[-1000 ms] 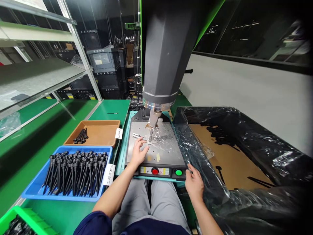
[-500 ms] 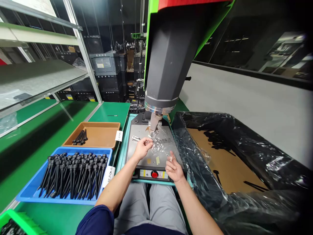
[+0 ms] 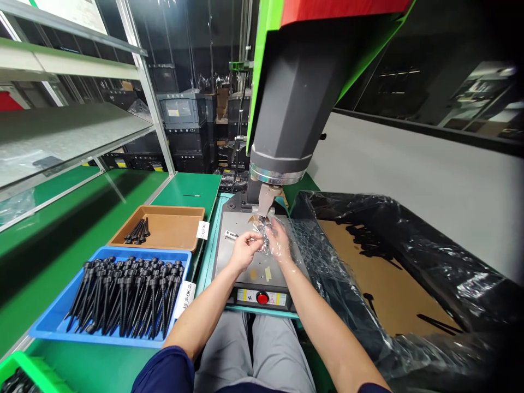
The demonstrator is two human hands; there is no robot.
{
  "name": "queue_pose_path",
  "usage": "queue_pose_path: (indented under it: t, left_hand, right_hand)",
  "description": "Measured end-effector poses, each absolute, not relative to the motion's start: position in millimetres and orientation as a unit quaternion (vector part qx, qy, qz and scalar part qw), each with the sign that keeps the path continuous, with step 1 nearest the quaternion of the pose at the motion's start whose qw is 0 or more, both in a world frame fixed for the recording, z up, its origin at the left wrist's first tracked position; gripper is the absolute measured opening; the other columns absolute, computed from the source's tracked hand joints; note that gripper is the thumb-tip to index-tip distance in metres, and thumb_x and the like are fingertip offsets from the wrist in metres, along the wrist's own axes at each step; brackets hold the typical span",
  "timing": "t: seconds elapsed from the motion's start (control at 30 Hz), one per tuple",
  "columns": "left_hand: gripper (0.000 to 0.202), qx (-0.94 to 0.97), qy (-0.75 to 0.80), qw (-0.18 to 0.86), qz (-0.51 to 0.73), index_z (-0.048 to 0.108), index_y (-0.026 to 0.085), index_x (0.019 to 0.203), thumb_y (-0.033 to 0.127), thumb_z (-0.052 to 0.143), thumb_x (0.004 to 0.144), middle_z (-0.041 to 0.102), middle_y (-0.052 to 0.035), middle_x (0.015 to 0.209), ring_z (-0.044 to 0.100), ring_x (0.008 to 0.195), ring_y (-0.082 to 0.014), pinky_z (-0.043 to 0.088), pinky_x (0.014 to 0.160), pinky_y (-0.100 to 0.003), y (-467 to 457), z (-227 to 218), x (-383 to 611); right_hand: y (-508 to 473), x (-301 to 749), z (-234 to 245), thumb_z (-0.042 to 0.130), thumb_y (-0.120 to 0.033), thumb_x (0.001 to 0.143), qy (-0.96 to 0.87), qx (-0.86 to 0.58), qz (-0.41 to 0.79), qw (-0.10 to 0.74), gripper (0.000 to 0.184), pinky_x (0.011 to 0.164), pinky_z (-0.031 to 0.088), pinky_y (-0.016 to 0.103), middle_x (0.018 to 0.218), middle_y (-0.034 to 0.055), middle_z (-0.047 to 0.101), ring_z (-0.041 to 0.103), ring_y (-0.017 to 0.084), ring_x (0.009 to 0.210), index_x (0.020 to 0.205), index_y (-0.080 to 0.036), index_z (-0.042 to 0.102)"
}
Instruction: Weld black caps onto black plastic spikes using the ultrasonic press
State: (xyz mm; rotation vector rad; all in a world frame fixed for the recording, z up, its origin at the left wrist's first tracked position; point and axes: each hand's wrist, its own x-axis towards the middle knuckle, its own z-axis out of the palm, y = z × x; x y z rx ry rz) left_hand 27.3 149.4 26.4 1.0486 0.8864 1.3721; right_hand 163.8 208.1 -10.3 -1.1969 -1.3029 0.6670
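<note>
My left hand (image 3: 244,250) and my right hand (image 3: 279,240) meet over the grey metal plate (image 3: 241,267) of a press machine, just below its grey head (image 3: 286,114) and metal tip (image 3: 267,201). Both hands have their fingers pinched on a crinkled clear plastic film (image 3: 266,234) that lies under the tip. A small metal piece (image 3: 230,234) sits on the plate left of my left hand. A red button (image 3: 262,298) shows on the machine's front panel, between my forearms.
A blue tray (image 3: 53,322) full of black pins (image 3: 123,295) and a brown tray (image 3: 172,229) holding several pins stand on the green bench at left. A cardboard box (image 3: 393,284) lined with black plastic stands at right. Metal shelving (image 3: 61,131) rises at far left.
My right hand left the machine's front edge by the green button and rose to the film under the tip. My left hand lifted from the plate and pinched the film. The view tilted up.
</note>
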Motion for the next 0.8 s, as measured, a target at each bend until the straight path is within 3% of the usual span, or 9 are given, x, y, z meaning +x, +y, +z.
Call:
queue_pose_path:
  t: [0.13,0.37,0.53,0.8]
  left_hand:
    - [0.034,0.43,0.369,0.574,0.59,0.066,0.014,0.081,0.037,0.081,0.06,0.062,0.0002,0.067,0.056,0.058,-0.0106,0.046,0.061,-0.026,150.6,32.3,27.6]
    - [0.034,0.398,0.364,0.586,0.604,0.066,0.014,0.08,0.034,0.082,0.057,0.063,0.0004,0.068,0.056,0.058,-0.0101,0.045,0.061,-0.025,159.1,39.7,25.2]
    - [0.032,0.383,0.371,0.576,0.619,0.068,0.013,0.081,0.031,0.081,0.058,0.064,-0.0001,0.07,0.057,0.058,-0.0096,0.043,0.06,-0.023,163.4,37.4,23.6]
    - [0.029,0.381,0.391,0.56,0.623,0.068,0.014,0.083,0.03,0.078,0.061,0.065,-0.0013,0.076,0.058,0.06,-0.0104,0.044,0.063,-0.025,164.3,30.6,20.8]
  right_hand:
    - [224.8,159.0,0.1,0.055,-0.044,0.08,-0.623,-0.501,0.234,0.554,0.049,0.101,0.041,0.045,0.126,0.0155,0.058,0.051,0.03,0.121,0.12,-0.017,0.063]
    - [237.9,154.3,13.8,0.057,-0.04,0.075,-0.616,-0.531,0.234,0.533,0.033,0.099,0.042,0.046,0.113,0.0134,0.065,0.058,0.03,0.109,0.097,-0.019,0.07]
    - [233.7,151.4,18.3,0.059,-0.04,0.072,-0.582,-0.521,0.237,0.578,0.033,0.096,0.043,0.044,0.11,0.0131,0.066,0.059,0.028,0.105,0.095,-0.018,0.068]
    - [210.4,150.8,11.5,0.073,-0.044,0.061,-0.428,-0.505,0.328,0.674,0.041,0.076,0.048,0.035,0.085,0.0063,0.066,0.06,0.021,0.078,0.089,-0.017,0.061]
